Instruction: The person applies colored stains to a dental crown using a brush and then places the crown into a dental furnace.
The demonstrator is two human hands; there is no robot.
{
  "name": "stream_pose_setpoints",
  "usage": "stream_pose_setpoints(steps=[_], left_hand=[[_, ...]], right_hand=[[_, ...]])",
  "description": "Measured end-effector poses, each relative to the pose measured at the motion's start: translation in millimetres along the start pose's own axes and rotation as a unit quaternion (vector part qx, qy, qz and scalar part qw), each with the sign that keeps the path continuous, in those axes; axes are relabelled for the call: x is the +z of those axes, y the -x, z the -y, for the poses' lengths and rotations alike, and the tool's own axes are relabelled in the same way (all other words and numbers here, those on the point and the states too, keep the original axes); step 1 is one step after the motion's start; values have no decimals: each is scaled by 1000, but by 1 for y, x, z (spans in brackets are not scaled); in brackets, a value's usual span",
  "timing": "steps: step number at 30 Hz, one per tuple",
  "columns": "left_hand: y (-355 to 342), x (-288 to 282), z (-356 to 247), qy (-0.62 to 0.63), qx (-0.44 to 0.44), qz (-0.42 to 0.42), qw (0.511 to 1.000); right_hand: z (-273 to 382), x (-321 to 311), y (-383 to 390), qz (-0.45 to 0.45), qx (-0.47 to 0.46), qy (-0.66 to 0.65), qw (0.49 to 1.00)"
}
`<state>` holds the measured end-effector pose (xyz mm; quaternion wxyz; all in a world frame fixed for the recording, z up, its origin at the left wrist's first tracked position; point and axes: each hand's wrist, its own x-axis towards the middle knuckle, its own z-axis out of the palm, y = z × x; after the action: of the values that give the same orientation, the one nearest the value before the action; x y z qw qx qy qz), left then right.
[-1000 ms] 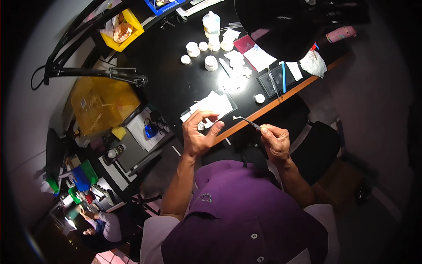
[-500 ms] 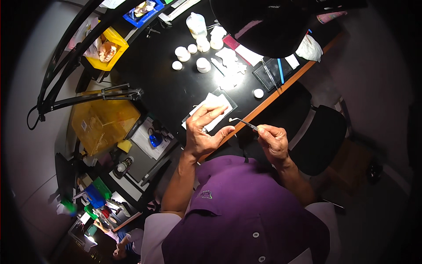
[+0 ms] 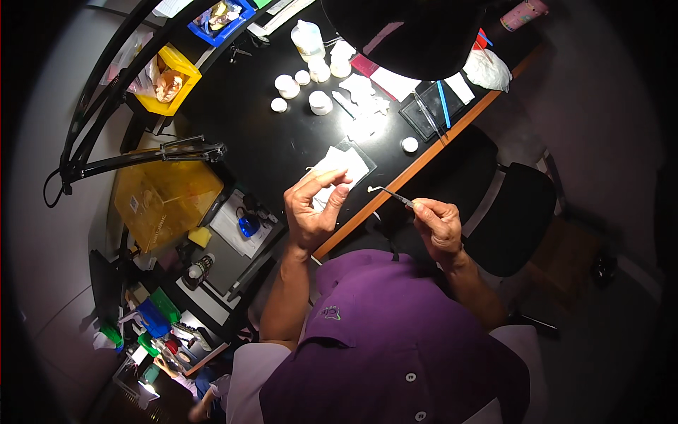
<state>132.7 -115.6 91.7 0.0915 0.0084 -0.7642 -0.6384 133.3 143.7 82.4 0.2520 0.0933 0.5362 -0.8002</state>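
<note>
My right hand (image 3: 439, 226) is closed round the handle of slim dark tweezers (image 3: 397, 198), held just off the bench's front edge. At their bent tip sits a small cream-coloured piece (image 3: 371, 189), tooth-like in look but too small to be sure of. Facing that tip, my left hand (image 3: 309, 215) is raised with bent fingers and the thumb apart from them; nothing shows in it. Beyond the left fingers a folded white tissue (image 3: 337, 162) lies on a dark flat slab (image 3: 360, 151), partly hidden by the hand.
White jars (image 3: 320, 103) and a larger bottle (image 3: 308, 40) stand farther back. A small white pot (image 3: 409, 145) is near the wooden edge (image 3: 462, 131). A black lamp head (image 3: 402, 35) hangs over the far side. At right stands a black chair (image 3: 519, 219); another person's arm (image 3: 205, 404) shows lower left.
My left hand has drawn back slightly to the left, its thumb lifting closer to the fingers. The right hand and tweezers stay nearly in place. The bench view has shifted a little.
</note>
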Motion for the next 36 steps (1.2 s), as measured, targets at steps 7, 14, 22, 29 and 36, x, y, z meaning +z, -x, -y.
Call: stream_pose_setpoints(steps=[7, 14, 22, 29, 36], left_hand=[[-4, 13, -1, -11, 51, 85, 995], [-11, 8, -15, -14, 24, 46, 999], [-11, 8, -7, -16, 45, 78, 996], [-10, 3, 0, -12, 63, 81, 995], [-12, 7, -18, 11, 32, 62, 997]], right_hand=[[-3, 3, 2, 0, -4, 7, 1000], [-5, 5, 3, -9, -5, -7, 1000], [-11, 9, 1, -19, 8, -26, 999], [-17, 16, 0, -18, 38, -71, 997], [-29, 11, 0, 79, 136, -274, 949]])
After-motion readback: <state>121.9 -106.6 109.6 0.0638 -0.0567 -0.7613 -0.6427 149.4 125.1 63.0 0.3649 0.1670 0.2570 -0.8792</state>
